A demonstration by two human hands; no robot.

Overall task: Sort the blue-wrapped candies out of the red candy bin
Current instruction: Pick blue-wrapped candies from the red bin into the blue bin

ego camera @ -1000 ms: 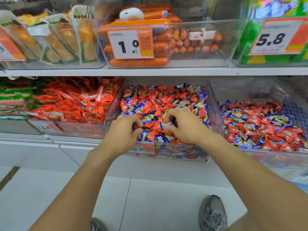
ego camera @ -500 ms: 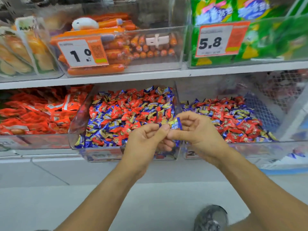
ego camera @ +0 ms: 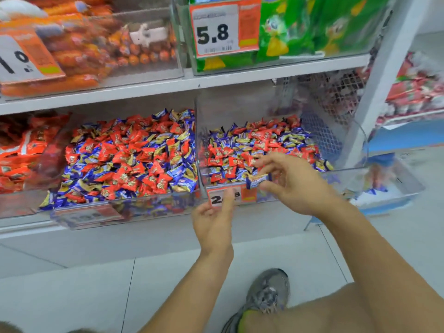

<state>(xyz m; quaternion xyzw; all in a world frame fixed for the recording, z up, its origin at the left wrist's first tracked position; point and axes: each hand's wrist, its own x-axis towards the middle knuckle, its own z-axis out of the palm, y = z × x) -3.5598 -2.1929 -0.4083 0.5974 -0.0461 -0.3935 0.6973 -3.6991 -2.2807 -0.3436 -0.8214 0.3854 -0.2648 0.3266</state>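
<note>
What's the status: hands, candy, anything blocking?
Right hand pinches one blue-wrapped candy at the right bin's front. Left hand open, empty, below the price tag. Nothing blocking.

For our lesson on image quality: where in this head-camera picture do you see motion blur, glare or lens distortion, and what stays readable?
Head view: motion blur smears the sausage bin at upper left; the 5.8 price tag stays readable; reflections cloud the clear front of the left candy bin; the wide-angle lens slants the shelf edge; the blue-wrapped candy in the right hand is slightly soft.
</note>
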